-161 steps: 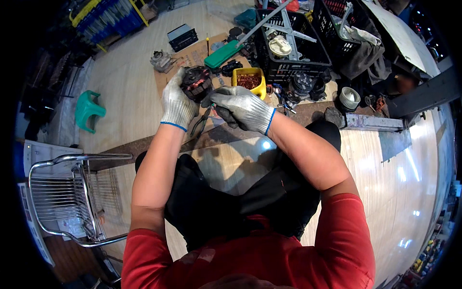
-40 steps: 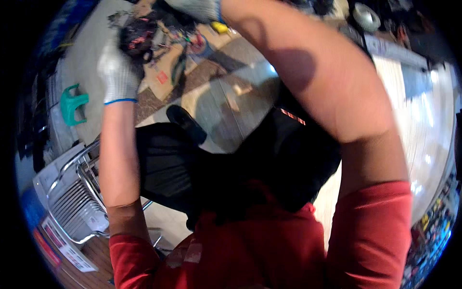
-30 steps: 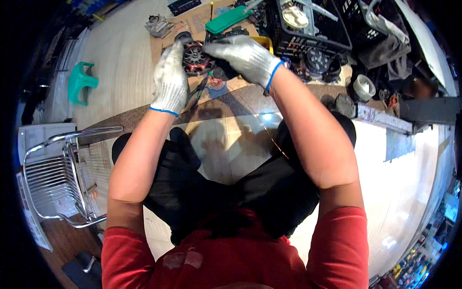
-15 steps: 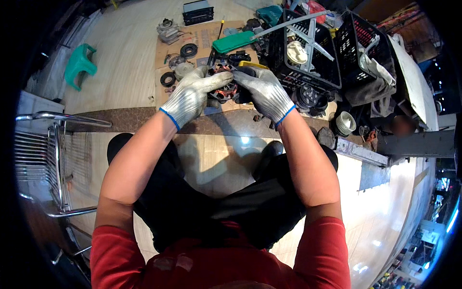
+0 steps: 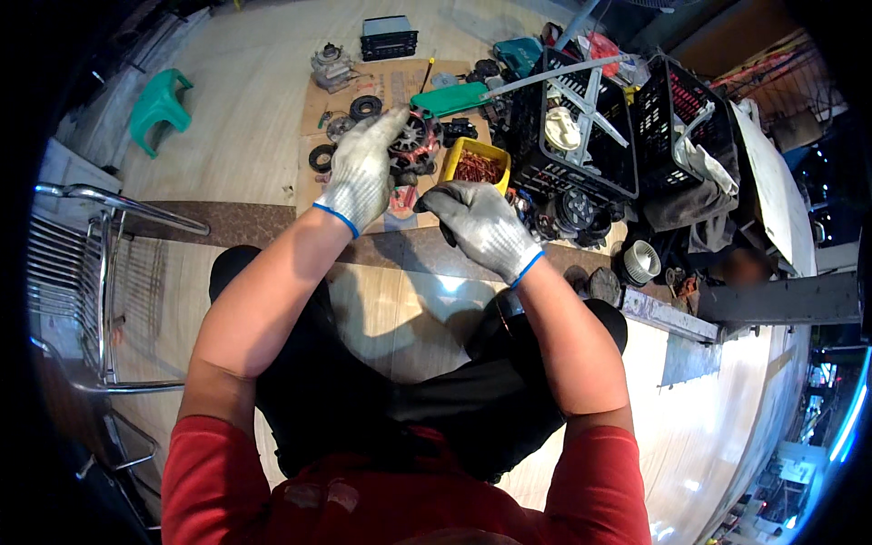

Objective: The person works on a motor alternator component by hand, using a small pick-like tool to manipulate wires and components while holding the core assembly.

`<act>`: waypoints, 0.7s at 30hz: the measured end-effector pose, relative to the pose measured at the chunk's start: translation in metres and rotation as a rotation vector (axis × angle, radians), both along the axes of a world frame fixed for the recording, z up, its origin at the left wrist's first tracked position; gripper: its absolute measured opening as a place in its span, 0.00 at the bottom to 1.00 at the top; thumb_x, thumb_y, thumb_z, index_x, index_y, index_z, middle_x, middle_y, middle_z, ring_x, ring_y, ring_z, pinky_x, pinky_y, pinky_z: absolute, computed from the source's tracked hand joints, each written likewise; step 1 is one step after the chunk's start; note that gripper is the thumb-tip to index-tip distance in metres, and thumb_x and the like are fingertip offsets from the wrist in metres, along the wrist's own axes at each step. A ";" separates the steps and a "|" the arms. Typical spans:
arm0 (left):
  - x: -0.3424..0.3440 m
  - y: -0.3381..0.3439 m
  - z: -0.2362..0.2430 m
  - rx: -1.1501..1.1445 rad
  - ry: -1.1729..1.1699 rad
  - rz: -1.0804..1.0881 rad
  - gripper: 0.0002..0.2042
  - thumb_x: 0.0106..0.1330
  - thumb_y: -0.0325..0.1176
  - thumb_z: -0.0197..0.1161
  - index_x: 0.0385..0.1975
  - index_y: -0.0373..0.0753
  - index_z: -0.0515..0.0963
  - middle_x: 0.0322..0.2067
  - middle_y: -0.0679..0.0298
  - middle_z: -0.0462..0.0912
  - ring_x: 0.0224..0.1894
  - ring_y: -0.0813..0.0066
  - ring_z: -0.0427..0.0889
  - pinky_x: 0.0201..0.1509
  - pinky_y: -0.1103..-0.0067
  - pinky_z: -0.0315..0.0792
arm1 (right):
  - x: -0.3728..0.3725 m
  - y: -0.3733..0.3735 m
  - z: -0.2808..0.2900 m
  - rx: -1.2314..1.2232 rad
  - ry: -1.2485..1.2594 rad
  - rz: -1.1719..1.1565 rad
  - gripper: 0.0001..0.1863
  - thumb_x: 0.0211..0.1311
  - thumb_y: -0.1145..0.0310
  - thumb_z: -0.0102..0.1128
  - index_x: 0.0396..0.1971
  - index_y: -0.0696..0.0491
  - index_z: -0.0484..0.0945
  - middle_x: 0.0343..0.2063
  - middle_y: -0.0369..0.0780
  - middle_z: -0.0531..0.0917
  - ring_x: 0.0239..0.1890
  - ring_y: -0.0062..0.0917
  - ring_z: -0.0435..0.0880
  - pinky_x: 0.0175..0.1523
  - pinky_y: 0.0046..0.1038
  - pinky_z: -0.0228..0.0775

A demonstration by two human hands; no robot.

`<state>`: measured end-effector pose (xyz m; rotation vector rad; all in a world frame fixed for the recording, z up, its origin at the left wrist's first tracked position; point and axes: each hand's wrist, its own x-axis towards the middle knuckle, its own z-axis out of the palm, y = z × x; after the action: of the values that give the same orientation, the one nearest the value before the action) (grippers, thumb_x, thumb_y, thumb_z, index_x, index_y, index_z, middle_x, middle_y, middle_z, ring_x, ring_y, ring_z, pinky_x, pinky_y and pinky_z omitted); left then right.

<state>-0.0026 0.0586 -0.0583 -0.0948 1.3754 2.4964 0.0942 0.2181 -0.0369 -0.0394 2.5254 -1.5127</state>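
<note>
In my gloved left hand (image 5: 360, 168) I hold a round, dark motor part with reddish copper windings (image 5: 416, 138), its spoked face partly hidden by my fingers. The hand is closed around its left side. My gloved right hand (image 5: 481, 225) is apart from the part, nearer to me, with fingers curled together; whatever they pinch, if anything, does not show clearly. Just beyond the right hand stands a yellow tray (image 5: 451, 162) heaped with copper wire pieces (image 5: 479, 167).
Cardboard (image 5: 313, 100) beneath the parts carries black rings (image 5: 366, 107) and a metal housing (image 5: 331, 65). A green-headed tool (image 5: 451, 98) lies behind my hands. Black crates (image 5: 627, 186) stand at right, a green stool (image 5: 161, 109) at left, a metal chair (image 5: 68, 272) nearer left.
My right hand has come away from the motor part and moved back toward me, uncovering the yellow tray. My left hand still holds the part. The view has shifted slightly.
</note>
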 end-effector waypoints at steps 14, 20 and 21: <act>-0.012 -0.019 0.026 0.147 -0.153 -0.035 0.21 0.77 0.49 0.49 0.46 0.35 0.78 0.30 0.59 0.84 0.23 0.70 0.79 0.23 0.77 0.71 | 0.006 0.000 -0.030 0.378 0.123 0.024 0.38 0.65 0.41 0.55 0.60 0.61 0.70 0.47 0.58 0.82 0.52 0.52 0.81 0.56 0.43 0.73; -0.009 -0.019 0.015 0.093 -0.085 -0.132 0.15 0.75 0.41 0.55 0.47 0.35 0.78 0.38 0.58 0.87 0.34 0.69 0.88 0.33 0.73 0.84 | 0.001 0.016 -0.003 0.052 -0.083 0.087 0.46 0.58 0.42 0.61 0.67 0.61 0.65 0.56 0.56 0.79 0.59 0.43 0.79 0.62 0.35 0.69; -0.009 -0.016 0.012 0.063 -0.053 -0.142 0.15 0.75 0.40 0.56 0.47 0.34 0.78 0.38 0.58 0.87 0.34 0.69 0.88 0.33 0.73 0.84 | -0.001 0.016 -0.005 -0.050 -0.075 0.074 0.43 0.60 0.44 0.61 0.66 0.62 0.65 0.57 0.56 0.78 0.61 0.42 0.78 0.63 0.34 0.68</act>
<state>-0.0112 0.0423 -0.0462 -0.0474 1.2368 2.3996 0.0931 0.2343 -0.0422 -0.0808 2.4009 -1.5200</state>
